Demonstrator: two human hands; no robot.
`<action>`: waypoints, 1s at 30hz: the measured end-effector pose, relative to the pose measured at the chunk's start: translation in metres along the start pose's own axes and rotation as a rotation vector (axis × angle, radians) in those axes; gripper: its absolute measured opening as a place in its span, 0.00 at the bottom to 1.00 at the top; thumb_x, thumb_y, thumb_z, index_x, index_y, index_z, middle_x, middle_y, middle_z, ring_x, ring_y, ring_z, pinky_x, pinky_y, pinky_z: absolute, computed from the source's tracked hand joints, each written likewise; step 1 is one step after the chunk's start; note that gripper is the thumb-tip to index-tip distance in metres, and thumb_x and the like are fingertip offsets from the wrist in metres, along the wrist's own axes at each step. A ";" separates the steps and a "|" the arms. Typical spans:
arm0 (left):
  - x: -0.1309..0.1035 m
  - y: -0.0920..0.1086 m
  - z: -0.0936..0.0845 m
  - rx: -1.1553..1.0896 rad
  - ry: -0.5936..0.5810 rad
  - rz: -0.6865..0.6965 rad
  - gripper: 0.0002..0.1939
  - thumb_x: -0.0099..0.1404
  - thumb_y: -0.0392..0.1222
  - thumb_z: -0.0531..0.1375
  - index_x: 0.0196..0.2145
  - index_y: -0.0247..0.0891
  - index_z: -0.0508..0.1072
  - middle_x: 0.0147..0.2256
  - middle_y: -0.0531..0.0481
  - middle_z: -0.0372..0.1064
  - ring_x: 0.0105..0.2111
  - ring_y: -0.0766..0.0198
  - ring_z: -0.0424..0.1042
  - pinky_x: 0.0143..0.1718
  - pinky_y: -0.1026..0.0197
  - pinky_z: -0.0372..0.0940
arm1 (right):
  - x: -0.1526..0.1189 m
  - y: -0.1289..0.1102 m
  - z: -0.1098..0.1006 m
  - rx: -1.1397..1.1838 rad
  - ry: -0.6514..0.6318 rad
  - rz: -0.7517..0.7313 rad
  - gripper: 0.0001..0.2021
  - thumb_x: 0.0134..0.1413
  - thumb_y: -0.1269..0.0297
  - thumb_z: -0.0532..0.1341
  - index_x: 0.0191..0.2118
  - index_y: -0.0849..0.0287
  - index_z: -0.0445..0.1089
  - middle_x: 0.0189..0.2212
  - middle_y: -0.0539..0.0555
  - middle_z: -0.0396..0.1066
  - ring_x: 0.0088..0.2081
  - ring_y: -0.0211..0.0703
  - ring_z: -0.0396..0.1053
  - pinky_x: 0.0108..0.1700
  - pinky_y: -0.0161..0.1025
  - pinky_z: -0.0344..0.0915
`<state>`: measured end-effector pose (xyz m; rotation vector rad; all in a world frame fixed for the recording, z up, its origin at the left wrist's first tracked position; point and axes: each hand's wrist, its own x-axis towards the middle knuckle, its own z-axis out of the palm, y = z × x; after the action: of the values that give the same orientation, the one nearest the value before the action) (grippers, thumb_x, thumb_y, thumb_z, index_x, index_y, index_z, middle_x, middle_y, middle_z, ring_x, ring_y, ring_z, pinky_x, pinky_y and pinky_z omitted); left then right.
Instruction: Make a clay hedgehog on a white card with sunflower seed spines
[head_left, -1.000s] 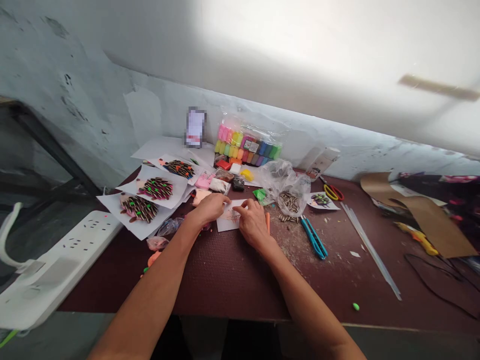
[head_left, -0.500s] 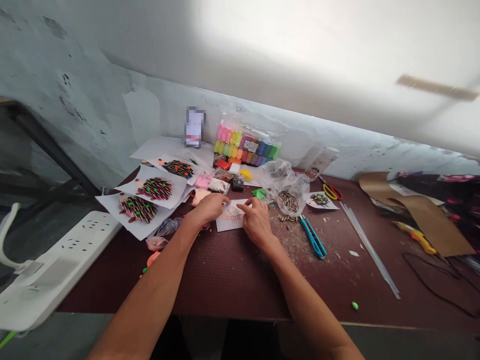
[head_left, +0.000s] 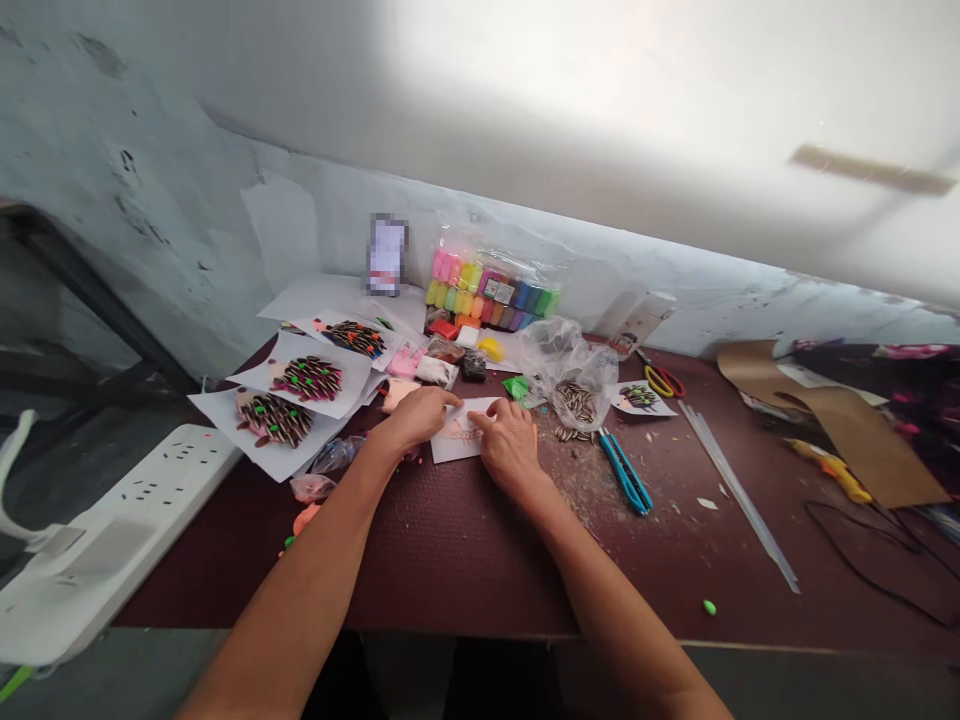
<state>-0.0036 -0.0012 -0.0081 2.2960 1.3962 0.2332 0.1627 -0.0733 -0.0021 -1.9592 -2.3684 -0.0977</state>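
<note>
Head view: The small white rectangular sheet of paper with a faint orange-red drawing lies flat on the dark red-brown tabletop, between the two hands. The left hand rests at its left side, index finger extended over the sheet. The right hand is positioned at its right side, fingers bent over the sheet; whether anything is pinched cannot be determined. The hands are slightly apart. The blue-handled utility cutter lies right of the right hand, near the clear plastic bag of striped seeds.
</note>
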 end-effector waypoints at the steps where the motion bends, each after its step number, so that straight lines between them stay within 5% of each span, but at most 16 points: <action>1: 0.000 0.000 0.000 0.001 -0.003 -0.004 0.24 0.64 0.29 0.50 0.53 0.39 0.76 0.54 0.43 0.73 0.54 0.57 0.71 0.56 0.60 0.62 | -0.001 0.000 0.000 0.000 0.002 0.003 0.17 0.68 0.64 0.50 0.52 0.46 0.74 0.45 0.57 0.68 0.46 0.49 0.60 0.44 0.43 0.52; 18: 0.002 -0.003 0.001 0.006 -0.028 -0.006 0.23 0.65 0.30 0.52 0.53 0.40 0.76 0.53 0.43 0.73 0.54 0.56 0.72 0.54 0.59 0.64 | 0.001 0.016 0.005 0.272 0.061 0.137 0.23 0.60 0.77 0.52 0.53 0.49 0.75 0.46 0.57 0.68 0.48 0.45 0.63 0.49 0.40 0.55; 30: 0.000 -0.001 0.000 0.000 -0.002 -0.016 0.23 0.65 0.30 0.51 0.53 0.40 0.76 0.54 0.44 0.73 0.55 0.56 0.71 0.56 0.60 0.62 | -0.001 0.012 0.003 0.167 0.023 0.061 0.21 0.64 0.73 0.52 0.54 0.44 0.74 0.48 0.57 0.66 0.49 0.48 0.61 0.48 0.43 0.54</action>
<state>-0.0042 -0.0005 -0.0080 2.2834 1.4135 0.2258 0.1744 -0.0713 -0.0054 -1.9395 -2.2207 0.0777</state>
